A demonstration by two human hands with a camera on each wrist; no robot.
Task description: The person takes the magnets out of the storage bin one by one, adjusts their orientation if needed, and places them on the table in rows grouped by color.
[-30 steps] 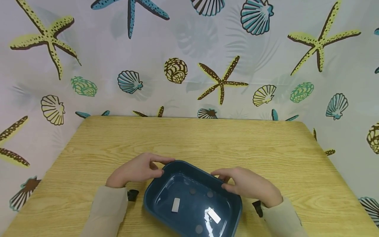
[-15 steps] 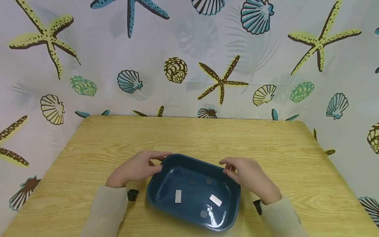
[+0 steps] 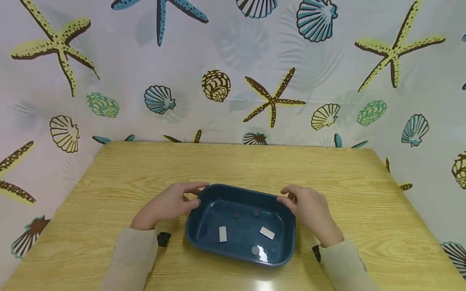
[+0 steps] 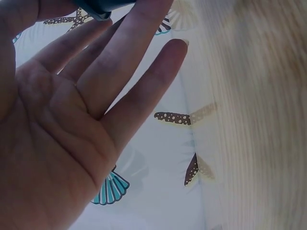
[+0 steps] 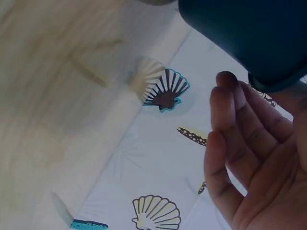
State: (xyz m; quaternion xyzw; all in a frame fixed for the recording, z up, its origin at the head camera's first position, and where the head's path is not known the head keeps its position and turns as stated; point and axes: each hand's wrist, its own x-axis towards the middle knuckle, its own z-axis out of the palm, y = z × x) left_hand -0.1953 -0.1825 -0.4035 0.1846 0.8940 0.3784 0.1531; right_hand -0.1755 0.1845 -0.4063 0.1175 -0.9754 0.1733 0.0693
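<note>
A dark blue, shiny tub with round corners (image 3: 240, 232) is over the light wooden table (image 3: 109, 169), halfway between its left and right edges and well in from its far edge. I cannot tell if its bottom touches the wood. It is turned a little. Inside are two flat white blocks: the left block (image 3: 223, 234) points toward the far side, and the right block (image 3: 267, 233) lies slanted. Three small round grey shapes (image 3: 236, 215) also show on its floor, two near the far side and one near the close right corner. The left hand (image 3: 171, 202) has a narrow pinch on the tub's far left corner, thumb and fingers at the rim. The right hand (image 3: 311, 206) pinches the far right corner, thumb on the rim and fingers bent behind. Both arms wear pale sleeves (image 3: 131, 250). Past the table hangs a white cloth (image 3: 233, 52) with shells and starfish.
</note>
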